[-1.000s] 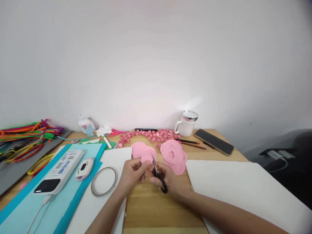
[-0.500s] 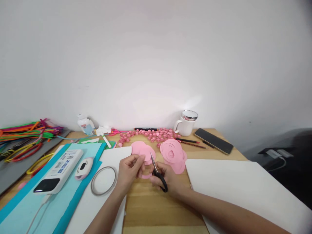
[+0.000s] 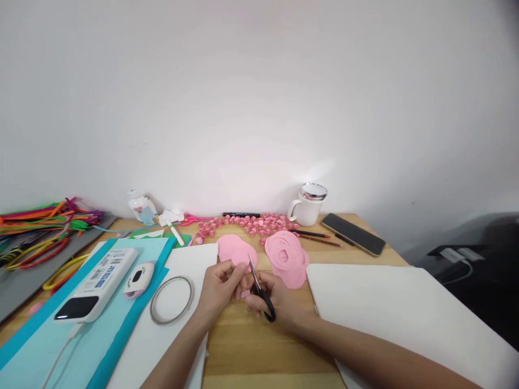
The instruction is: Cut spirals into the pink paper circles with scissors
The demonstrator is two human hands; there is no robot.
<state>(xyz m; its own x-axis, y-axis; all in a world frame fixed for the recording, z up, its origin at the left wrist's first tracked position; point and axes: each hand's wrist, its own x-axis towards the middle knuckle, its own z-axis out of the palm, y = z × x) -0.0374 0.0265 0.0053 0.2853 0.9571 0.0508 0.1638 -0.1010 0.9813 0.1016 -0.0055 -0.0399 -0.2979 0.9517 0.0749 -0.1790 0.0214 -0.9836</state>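
Observation:
My right hand [image 3: 273, 300] is closed round the black handles of a pair of scissors [image 3: 264, 300], whose blades point up and away, looking nearly closed. Right beside it, my left hand [image 3: 221, 283] pinches pink paper [image 3: 245, 294]; only a small edge shows below the fingers, so its full shape is hidden. Just beyond my hands lie overlapping pink paper circles [image 3: 235, 247]. A second pile of pink paper circles [image 3: 286, 259], with curved cut lines, sits to the right. Behind both are many small pink paper rolls [image 3: 253, 224].
A white mug [image 3: 308, 204] and a phone [image 3: 354, 233] stand at the back right, near pencils [image 3: 316, 237]. White boards [image 3: 389, 297] flank my arms. On the left are a tape ring [image 3: 172, 300], a white power bank [image 3: 97, 283], a bottle [image 3: 143, 207] and colourful pipe cleaners [image 3: 48, 219].
My hands have come closer together, the right one shifting slightly left with the scissors. The pink edge under my left fingers shows less.

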